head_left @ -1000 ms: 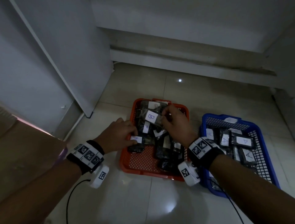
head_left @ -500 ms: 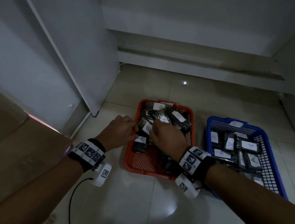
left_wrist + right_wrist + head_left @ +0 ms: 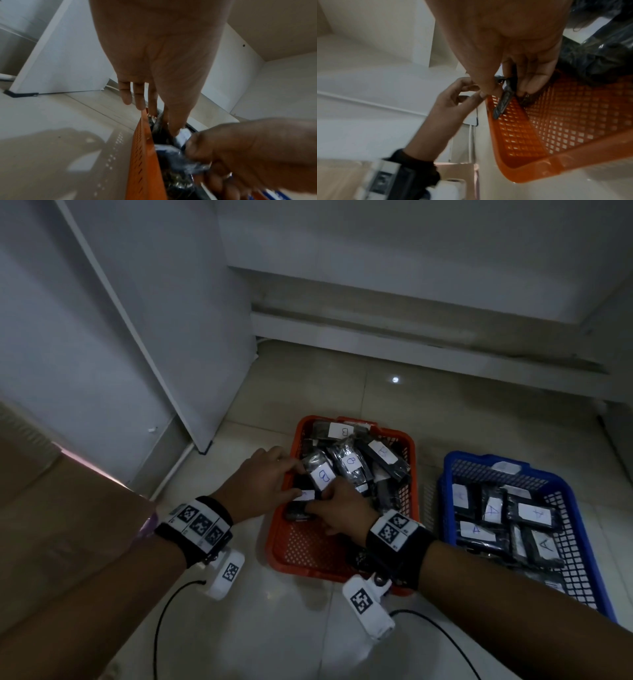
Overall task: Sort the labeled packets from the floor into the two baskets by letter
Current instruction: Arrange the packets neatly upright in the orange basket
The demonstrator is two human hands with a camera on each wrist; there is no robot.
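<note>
An orange basket [image 3: 308, 549] holds several dark packets with white B labels [image 3: 323, 475]. To its right a blue basket [image 3: 478, 459] holds packets labeled A [image 3: 491, 510]. My right hand [image 3: 315, 505] is inside the orange basket at its left wall and pinches a dark packet [image 3: 504, 100] edge-on between thumb and fingers. My left hand [image 3: 298, 479] reaches over the left rim with its fingers [image 3: 139, 98] straight. Its thumb lies by the white label [image 3: 304, 494] of that packet. The letter on that label is hidden.
A white cabinet panel [image 3: 164, 330] stands at the left, and a low wall ledge [image 3: 411, 333] runs behind the baskets. Glossy floor tiles [image 3: 274, 628] lie in front. Black cables [image 3: 161, 621] trail from both wrist cameras. A brown surface [image 3: 51, 508] sits at the far left.
My right hand let go of a B packet at the back of the orange basket. It came forward and left to grip the packet beside my left hand, which barely moved.
</note>
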